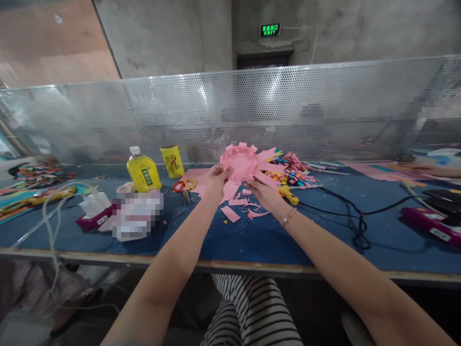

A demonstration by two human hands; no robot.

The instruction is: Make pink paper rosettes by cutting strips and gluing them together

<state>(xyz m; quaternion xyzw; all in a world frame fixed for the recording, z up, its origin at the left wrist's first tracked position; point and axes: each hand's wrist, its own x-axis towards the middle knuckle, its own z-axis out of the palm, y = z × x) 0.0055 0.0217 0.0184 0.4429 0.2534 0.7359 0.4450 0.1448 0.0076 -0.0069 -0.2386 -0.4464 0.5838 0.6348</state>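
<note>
Above the blue table I hold up a round pink paper piece [240, 162], its rim ringed with folded tabs. My left hand [216, 182] grips its lower left edge, thumb over the front. At its lower right edge my right hand [265, 194] is closed on the paper, with some fingers hidden. Below and around the hands lie pink paper scraps [230, 214] and larger pink sheets [196, 177]. Right of my right hand rests a yellow glue gun [288, 195] on a black cord. Scissors [184, 185] with red and yellow handles lie left of my left hand.
A perforated metal screen [162, 115] stands behind the table. To the left are a bottle of yellow liquid [143, 170], a yellow can [172, 162] and a purple tissue box [94, 218]. Coloured paper pieces [293, 169] and a tangled black cable [360, 226] lie right.
</note>
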